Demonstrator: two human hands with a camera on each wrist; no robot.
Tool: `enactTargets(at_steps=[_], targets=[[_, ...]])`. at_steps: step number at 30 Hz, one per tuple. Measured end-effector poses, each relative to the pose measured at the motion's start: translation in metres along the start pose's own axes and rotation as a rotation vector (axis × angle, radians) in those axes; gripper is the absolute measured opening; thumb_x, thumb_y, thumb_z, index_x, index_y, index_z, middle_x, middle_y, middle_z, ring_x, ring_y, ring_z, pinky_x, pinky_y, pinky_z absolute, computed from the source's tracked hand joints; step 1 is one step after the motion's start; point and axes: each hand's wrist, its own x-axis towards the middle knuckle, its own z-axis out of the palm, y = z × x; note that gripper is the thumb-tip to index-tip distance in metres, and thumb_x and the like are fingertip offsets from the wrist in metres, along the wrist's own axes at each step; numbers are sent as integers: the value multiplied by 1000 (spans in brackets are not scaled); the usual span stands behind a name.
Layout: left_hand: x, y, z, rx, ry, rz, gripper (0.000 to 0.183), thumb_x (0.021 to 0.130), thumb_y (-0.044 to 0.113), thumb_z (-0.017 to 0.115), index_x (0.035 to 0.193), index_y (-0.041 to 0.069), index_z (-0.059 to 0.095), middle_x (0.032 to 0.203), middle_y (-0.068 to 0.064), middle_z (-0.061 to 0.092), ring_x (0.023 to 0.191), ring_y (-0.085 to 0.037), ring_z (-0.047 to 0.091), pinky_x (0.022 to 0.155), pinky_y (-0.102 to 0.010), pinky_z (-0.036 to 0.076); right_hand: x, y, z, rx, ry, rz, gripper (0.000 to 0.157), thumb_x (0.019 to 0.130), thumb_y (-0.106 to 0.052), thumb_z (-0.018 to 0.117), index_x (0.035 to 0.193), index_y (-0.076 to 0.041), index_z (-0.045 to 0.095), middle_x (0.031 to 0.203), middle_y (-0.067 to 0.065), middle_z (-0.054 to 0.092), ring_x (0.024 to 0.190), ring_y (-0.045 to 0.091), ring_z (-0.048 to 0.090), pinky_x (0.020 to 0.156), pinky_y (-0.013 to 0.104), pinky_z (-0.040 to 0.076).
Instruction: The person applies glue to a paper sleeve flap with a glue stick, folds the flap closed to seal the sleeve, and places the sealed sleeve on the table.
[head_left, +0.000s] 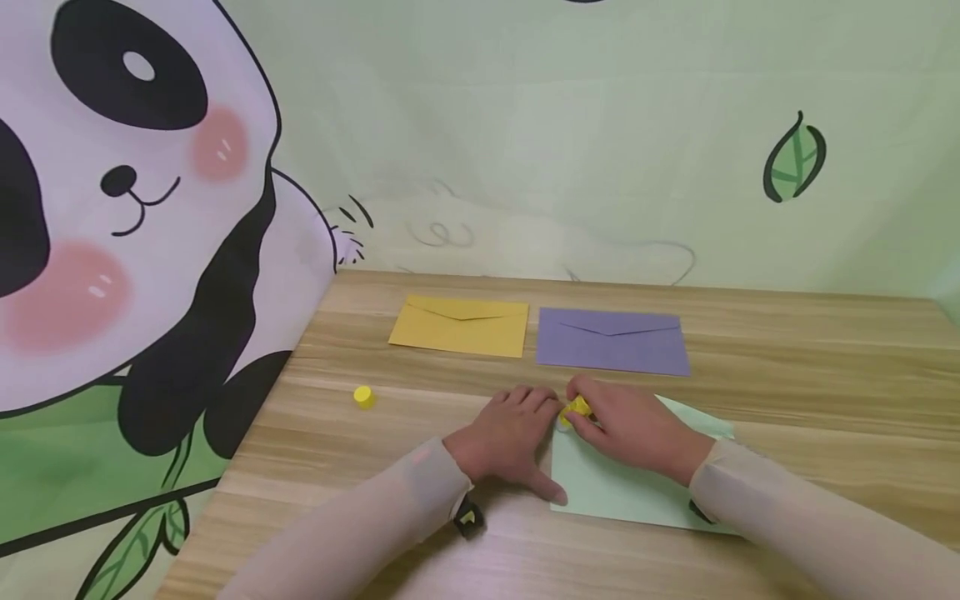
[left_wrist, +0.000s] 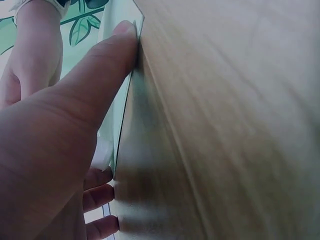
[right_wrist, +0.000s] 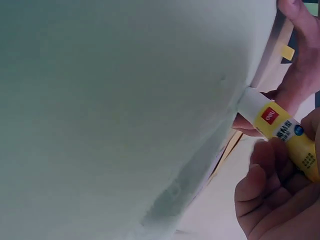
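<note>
A pale green envelope [head_left: 622, 492] lies on the wooden table in front of both hands. My right hand [head_left: 637, 425] grips a yellow glue stick [right_wrist: 282, 130], whose white end meets the envelope near its upper left corner. In the right wrist view a wet-looking, darker strip [right_wrist: 185, 185] runs along the envelope's edge. My left hand [head_left: 513, 437] rests at the envelope's left side, fingers extended. Its thumb [left_wrist: 112, 52] presses on the paper by the lower left corner, and the other fingertips touch down close to the glue stick.
Toward the back of the table lie a yellow envelope [head_left: 461, 329] and a purple envelope [head_left: 611, 346], side by side. A small yellow cap [head_left: 363, 397] stands to the left of my left hand. Behind the table hangs a pale green backdrop [head_left: 525, 150] with a panda drawing.
</note>
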Motion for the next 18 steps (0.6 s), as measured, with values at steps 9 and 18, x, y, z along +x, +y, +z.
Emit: enactTargets(at_steps=[9,18], targets=[[1,0,-2,6,-3,0,118,63,88,66,152,16,36,152,0,38,140,-24,36,112,-47,36,4,-2,-2,-60,-6,22,20,96,-28,60,110,-15,53,62,-10,42,51,5,37,45,23,32],[-2,1,-4,11,-7,12,115,64,87,66,150,15,38,150,-1,39,138,-25,37,111,-46,38,0,-2,-6,-92,-22,72,17,93,-23,58,106,-14,54,58,-8,40,48,6,34,42,23,27]])
